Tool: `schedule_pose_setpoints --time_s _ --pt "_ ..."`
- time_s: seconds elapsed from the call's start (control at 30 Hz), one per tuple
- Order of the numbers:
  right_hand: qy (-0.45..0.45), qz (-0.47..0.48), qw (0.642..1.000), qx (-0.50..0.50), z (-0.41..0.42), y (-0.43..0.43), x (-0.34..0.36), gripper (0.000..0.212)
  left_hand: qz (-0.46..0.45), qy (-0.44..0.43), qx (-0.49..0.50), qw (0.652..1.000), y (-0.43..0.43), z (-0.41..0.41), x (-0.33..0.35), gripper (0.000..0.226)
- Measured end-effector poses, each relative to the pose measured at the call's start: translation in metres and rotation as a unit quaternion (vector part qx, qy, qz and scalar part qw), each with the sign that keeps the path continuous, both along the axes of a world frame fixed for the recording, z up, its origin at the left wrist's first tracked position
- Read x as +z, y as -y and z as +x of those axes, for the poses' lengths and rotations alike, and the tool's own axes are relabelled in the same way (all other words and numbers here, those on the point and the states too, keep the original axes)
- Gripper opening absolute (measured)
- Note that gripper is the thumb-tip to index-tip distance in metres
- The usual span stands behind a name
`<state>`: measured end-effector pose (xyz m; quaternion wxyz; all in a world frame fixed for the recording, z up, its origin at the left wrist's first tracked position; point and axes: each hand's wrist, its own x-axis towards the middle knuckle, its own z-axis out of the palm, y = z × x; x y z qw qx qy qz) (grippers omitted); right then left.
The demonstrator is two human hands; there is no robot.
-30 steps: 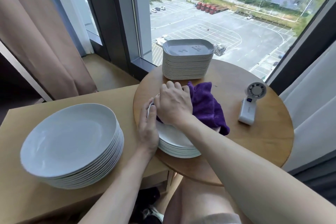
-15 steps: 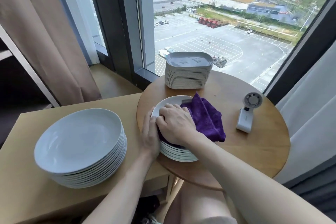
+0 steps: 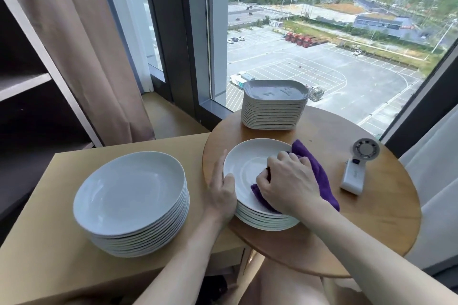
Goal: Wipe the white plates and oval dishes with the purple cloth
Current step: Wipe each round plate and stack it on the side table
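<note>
Nearest, on the pale rectangular wooden table at the left, stands a tall stack of round white plates, with neither hand on it. Just beyond, on the round brown wooden table, a shorter stack of white plates is the one in work. The left hand lies against its left edge, thumb on the rim and fingers straight along the outside, bracing rather than clasping. The right hand is curled round the bunched purple cloth and presses it onto the near right part of the top white plate. The cloth's loose end trails over the rim onto the table.

To wipe well, I judge the cloth should sweep round the well and then the rim, reaching the bare far left side. Pressure is best kept downward, so the stack does not slide against the bracing hand. Gathering the trailing end would stop it dragging toward the white handheld fan lying near on the right. Farthest, by the window, the stack of white oval dishes waits its turn.
</note>
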<state>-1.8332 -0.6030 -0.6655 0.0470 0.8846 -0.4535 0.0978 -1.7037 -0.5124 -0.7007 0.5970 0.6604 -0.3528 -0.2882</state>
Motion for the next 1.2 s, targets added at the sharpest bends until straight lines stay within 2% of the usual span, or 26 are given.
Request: schedule_pose_setpoints --time_s 0.07,0.17,0.33,0.53,0.73,0.87,1.1,1.2 --pt "-0.002 -0.017 0.999 -0.029 0.007 0.014 -0.001 0.027 -0.006 0.012 -0.004 1.0 0.001 0.001 0.001 0.067" --pt "0.014 -0.018 0.998 -0.054 0.024 0.032 -0.003 0.034 -0.03 0.005 -0.009 0.999 0.002 -0.001 0.0 0.058" --pt "0.043 -0.004 0.998 -0.05 0.054 0.047 -0.007 0.035 -0.061 -0.029 0.021 0.997 0.006 -0.003 -0.01 0.056" --pt "0.034 -0.006 0.999 -0.028 0.077 0.036 -0.009 0.037 -0.087 -0.036 0.047 0.994 0.011 -0.003 -0.02 0.054" --pt "0.061 0.018 0.997 0.035 0.071 0.022 -0.009 0.024 -0.101 -0.014 0.05 0.994 0.012 -0.002 -0.023 0.051" --pt "0.055 0.044 0.996 0.061 0.059 0.013 -0.008 0.028 -0.083 0.012 0.042 0.996 0.011 0.001 -0.023 0.052" --pt "0.045 0.055 0.997 0.001 0.029 -0.022 -0.004 0.024 -0.053 0.032 0.044 0.997 0.009 0.004 -0.022 0.055" --pt "0.043 0.072 0.996 -0.008 0.01 -0.026 -0.002 0.031 -0.043 0.042 0.031 0.998 0.009 0.005 -0.021 0.056"
